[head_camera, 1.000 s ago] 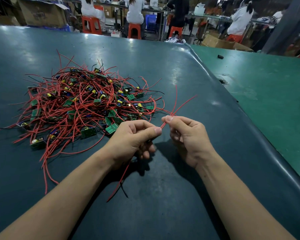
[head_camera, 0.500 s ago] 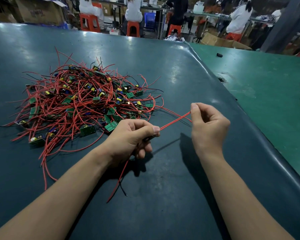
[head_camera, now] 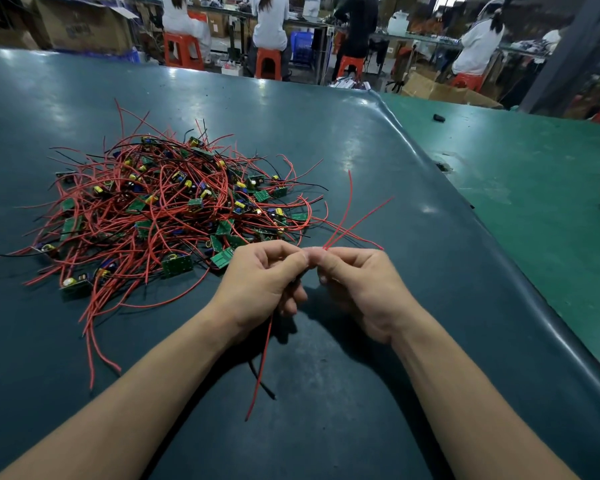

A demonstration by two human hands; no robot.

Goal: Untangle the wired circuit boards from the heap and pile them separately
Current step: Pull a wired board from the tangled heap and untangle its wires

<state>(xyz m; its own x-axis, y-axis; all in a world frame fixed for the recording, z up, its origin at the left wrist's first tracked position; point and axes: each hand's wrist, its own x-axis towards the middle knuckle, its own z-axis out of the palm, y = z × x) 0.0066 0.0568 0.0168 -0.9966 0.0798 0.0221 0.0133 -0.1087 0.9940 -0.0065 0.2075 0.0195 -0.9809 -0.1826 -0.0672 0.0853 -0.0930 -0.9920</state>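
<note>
Two hands met at the near centre of the dark teal table (head_camera: 326,140), fingertips almost touching, and we logged both as closed on wire. The left hand (head_camera: 260,282) was curled, thumb against forefinger, gripping a red wire (head_camera: 261,362) that dropped out below the palm and trailed toward the camera, with a black wire (head_camera: 262,382) lying beside it on the table; whether a board sat inside that fist we could not tell. The right hand (head_camera: 357,285) pinched the base of a few red wire ends (head_camera: 352,223), which fanned up and away to the right, clear of the table. The heap of wired circuit boards (head_camera: 167,213) lay just beyond and to the left of the left hand, a dense tangle of red and some black leads with small green boards and yellow and blue components mixed through it. One green board (head_camera: 176,264) sat at the heap's near edge, close to the left knuckles. We saw no separate pile anywhere on the table. To the right a lighter green table (head_camera: 534,188) adjoined, carrying a small dark object (head_camera: 439,117). Behind, several people sat on orange stools (head_camera: 182,50) at benches, with cardboard boxes (head_camera: 80,24) at the far left.
</note>
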